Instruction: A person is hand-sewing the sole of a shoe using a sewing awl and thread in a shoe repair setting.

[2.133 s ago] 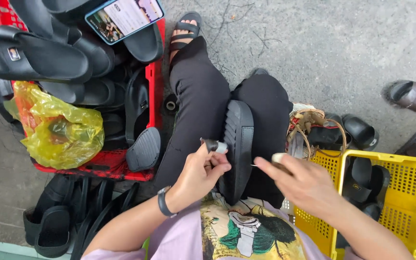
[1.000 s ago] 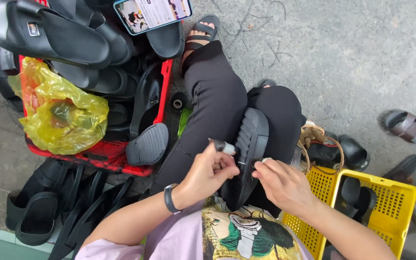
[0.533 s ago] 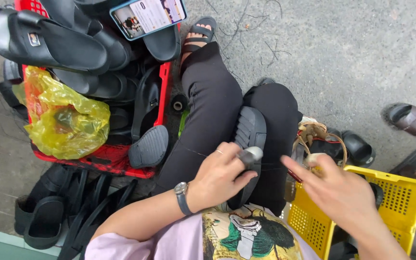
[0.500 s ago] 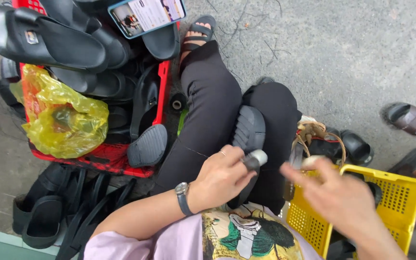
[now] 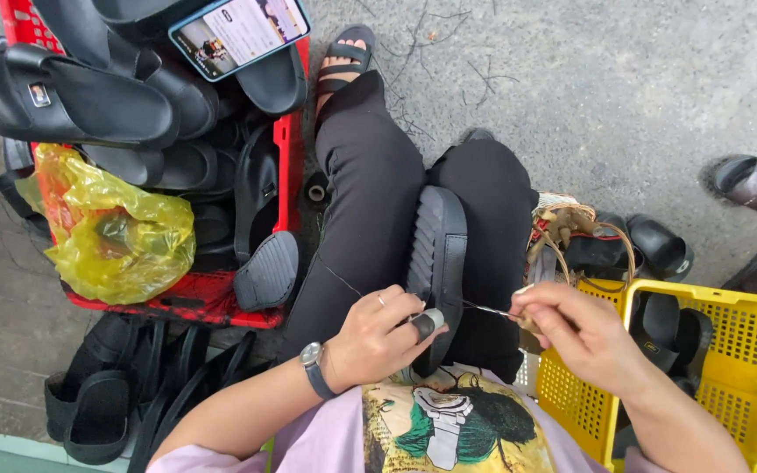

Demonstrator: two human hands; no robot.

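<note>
We pinch the thin, bendy needle (image 5: 491, 309) with our right hand (image 5: 584, 337) fingers, while our left hand (image 5: 378, 337) fingers clamp the stiff, light black sandal (image 5: 438, 258) by its sole edge.

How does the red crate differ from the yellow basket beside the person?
The red crate sits at the person's left, heaped high with black sandals and topped by a phone. The yellow basket sits at the right and holds only a few sandals, below its rim. Both are plastic with perforated walls.

Sandal on the lap, crates either side.
Sandal (image 5: 438, 263) lies between the knees; crate (image 5: 286, 175) at ten o'clock, basket (image 5: 738, 324) at four, phone (image 5: 238, 31) atop the crate's sandals.
</note>
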